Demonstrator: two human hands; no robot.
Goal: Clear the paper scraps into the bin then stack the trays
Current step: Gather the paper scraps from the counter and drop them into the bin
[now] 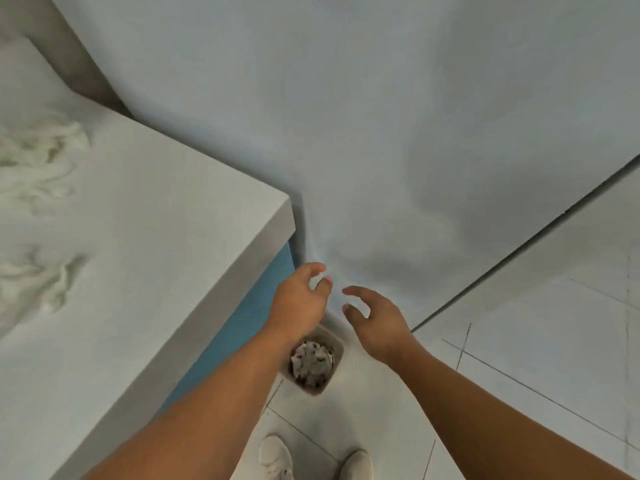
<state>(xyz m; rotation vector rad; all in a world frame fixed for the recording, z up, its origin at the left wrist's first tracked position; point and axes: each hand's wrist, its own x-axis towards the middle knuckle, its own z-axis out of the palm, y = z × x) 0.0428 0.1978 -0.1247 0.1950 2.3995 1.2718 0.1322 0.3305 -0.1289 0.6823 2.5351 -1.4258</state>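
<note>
A small beige bin (pixel 337 344) stands on the floor in the corner beside the counter, with crumpled paper scraps (pixel 311 362) inside it. My left hand (pixel 301 299) hovers above the bin's far left side, fingers curled apart and holding nothing. Just to the right, my right hand (pixel 377 320) hangs over the bin's right edge, also empty with spread fingers. No trays are in view.
A white marble-patterned counter (pixel 138 254) with a blue side panel (pixel 249 327) fills the left. A pale wall (pixel 381 116) rises straight ahead. White floor tiles (pixel 536 341) spread to the right. My two white shoes (pixel 277 455) stand below the bin.
</note>
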